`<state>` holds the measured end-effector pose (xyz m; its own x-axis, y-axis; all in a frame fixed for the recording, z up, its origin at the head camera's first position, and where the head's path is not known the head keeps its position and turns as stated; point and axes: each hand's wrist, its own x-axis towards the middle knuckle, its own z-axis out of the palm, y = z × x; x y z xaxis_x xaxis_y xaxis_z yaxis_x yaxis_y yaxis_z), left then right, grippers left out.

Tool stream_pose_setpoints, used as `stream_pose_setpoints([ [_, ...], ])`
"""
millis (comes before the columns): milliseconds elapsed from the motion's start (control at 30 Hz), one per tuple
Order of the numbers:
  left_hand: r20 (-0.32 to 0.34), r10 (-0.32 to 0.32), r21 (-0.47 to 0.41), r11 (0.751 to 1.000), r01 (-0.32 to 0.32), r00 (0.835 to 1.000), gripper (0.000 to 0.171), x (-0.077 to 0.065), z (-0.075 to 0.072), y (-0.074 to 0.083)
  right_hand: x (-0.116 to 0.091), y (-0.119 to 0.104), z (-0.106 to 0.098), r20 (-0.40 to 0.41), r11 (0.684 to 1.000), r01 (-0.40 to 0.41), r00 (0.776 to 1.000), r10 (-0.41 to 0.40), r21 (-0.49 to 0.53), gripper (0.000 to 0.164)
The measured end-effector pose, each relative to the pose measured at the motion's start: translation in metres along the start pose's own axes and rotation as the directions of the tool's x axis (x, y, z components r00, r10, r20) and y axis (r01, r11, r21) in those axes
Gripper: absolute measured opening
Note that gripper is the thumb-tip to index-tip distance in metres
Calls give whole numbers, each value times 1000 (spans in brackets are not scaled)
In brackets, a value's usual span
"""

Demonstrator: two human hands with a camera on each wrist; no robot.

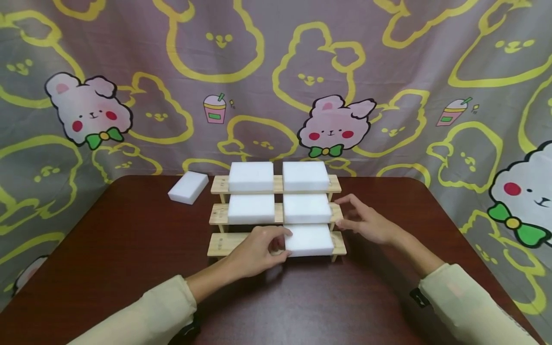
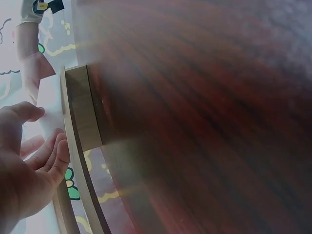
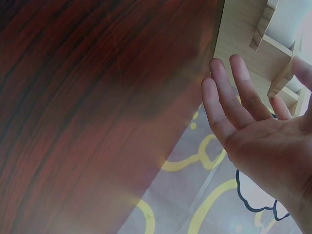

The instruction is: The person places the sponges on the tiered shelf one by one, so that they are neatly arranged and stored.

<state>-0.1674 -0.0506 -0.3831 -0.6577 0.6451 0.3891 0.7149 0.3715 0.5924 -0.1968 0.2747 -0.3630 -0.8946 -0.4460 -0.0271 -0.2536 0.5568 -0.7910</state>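
A white foam block [image 1: 308,239] lies flat on the right part of the bottom tier of a three-tier wooden stand [image 1: 233,239]. My left hand [image 1: 260,249] holds this block at its left end, thumb toward the front and index finger farther back. In the left wrist view, the fingers [image 2: 51,156] lie beside the tier's edge. My right hand [image 1: 373,223] is at the stand's right end, thumb and index finger spread close to the middle tier; whether they touch it I cannot tell. In the right wrist view its fingers [image 3: 243,87] are extended and hold nothing.
Both upper tiers carry two white blocks each, such as the top left one [image 1: 251,176] and the middle right one [image 1: 307,208]. Another white block [image 1: 188,188] lies on the dark wooden table [image 1: 129,249], left of the stand. A patterned curtain [image 1: 258,96] hangs behind.
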Motion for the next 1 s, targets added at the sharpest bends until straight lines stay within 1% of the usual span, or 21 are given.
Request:
stream_pose_setpoints([
  [267, -16, 13, 6, 1000, -13, 1000, 29, 2, 0, -1, 0, 0, 0, 0, 1000, 5, 1000, -5, 3, 52],
  [633, -8, 10, -1, 1000, -10, 1000, 30, 3, -2, -2, 0, -2, 0, 2, 1000, -10, 1000, 10, -7, 53],
  [900, 1, 5, -19, 1000, -5, 1000, 30, 0, -2, -3, 0, -1, 0, 2, 1000, -15, 1000, 15, -9, 52],
  [1000, 0, 4, -37, 999, -4, 1000, 31, -3, -4, -1, 0, -1, 0, 1, 1000, -16, 1000, 16, -9, 53],
])
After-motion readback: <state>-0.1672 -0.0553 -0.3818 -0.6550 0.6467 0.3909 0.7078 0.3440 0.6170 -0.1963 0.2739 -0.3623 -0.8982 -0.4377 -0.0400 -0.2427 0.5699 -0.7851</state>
